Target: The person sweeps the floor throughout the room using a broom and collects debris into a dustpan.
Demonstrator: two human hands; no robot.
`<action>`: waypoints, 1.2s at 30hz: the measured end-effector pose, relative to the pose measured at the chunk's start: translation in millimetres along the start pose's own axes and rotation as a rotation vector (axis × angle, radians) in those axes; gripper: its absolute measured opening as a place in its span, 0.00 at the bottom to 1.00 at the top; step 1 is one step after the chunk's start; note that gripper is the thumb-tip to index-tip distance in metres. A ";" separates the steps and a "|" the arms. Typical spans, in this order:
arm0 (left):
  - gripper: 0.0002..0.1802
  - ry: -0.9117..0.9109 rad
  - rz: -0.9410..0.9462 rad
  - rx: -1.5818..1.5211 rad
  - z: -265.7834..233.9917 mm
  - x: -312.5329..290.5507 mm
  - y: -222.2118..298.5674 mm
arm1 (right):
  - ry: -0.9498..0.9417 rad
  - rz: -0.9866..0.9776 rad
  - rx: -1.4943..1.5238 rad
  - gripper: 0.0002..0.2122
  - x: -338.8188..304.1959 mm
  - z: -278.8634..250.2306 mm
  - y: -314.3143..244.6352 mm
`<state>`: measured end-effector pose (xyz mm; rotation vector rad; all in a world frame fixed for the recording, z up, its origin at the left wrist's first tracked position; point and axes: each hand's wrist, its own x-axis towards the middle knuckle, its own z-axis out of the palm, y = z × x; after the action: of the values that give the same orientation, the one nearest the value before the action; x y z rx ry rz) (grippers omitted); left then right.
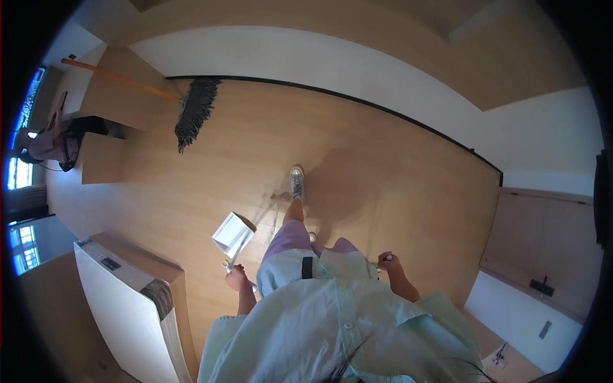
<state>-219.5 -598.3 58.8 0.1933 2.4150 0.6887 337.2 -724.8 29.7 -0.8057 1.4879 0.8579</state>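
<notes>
Gripping at the person's left side, the left hand (236, 278) has its fingers clenched around the handle (240, 247) of a white dustpan (230, 234). The right hand (389, 260) is out at the opposite hip, its fingers curled tight around a pale stub (389, 257); what the stub belongs to, I cannot tell.

The dustpan is just ahead of the left hand, over the wooden floor (262, 134) and left of the purple shorts (290, 237). It is probably held out to that side so that it stays clear of the legs, one grey shoe (297, 182) being set well forward. A dark shadow falls just beside the pan; whether its lower edge touches the floor cannot be made out. The visible part of the handle slants from near the left hand up and to the right, and that is its long axis; the boxy pan sits at its far end, directed away from the body, its mouth hard to judge.

Well apart, a dark fringed mop (196, 113) lies by the wall (255, 52), its orange pole (121, 79) angling off to the upper left, perhaps leaned there out of the way
</notes>
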 end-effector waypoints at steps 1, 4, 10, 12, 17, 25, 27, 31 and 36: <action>0.15 0.020 -0.031 0.073 0.7 2.7 19.4 | 0.037 -0.003 -0.021 0.10 -2.1 23.3 11.0; 0.16 0.076 -0.062 0.112 -1.5 14.8 48.2 | 0.116 0.057 -0.164 0.10 -0.9 96.8 38.9; 0.13 0.096 0.000 0.195 12.9 29.7 95.5 | -0.036 0.013 -0.566 0.07 12.4 259.5 107.6; 0.13 0.088 0.004 0.192 26.3 24.0 134.2 | 0.053 -0.042 -0.561 0.08 11.4 317.6 129.4; 0.13 -0.012 0.042 0.055 38.8 35.9 192.5 | -0.075 -0.174 -0.935 0.06 3.6 378.2 191.3; 0.12 -0.186 0.222 -0.060 84.2 41.2 292.3 | -0.037 -0.710 -1.814 0.04 -33.4 456.3 254.0; 0.11 -0.244 0.322 0.058 105.5 35.2 326.9 | -0.181 -0.835 -2.060 0.04 -40.7 477.2 265.7; 0.15 -0.291 0.435 0.268 157.1 49.2 363.4 | -0.354 -0.804 -2.200 0.04 -54.1 522.3 330.1; 0.15 -0.408 0.581 0.626 257.3 7.4 440.8 | -0.383 -0.868 -2.458 0.05 -14.1 540.3 353.0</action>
<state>-83.3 -109.0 110.0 1.1972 2.0918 0.0720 296.3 -80.7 39.7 -2.3407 -1.1145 1.6234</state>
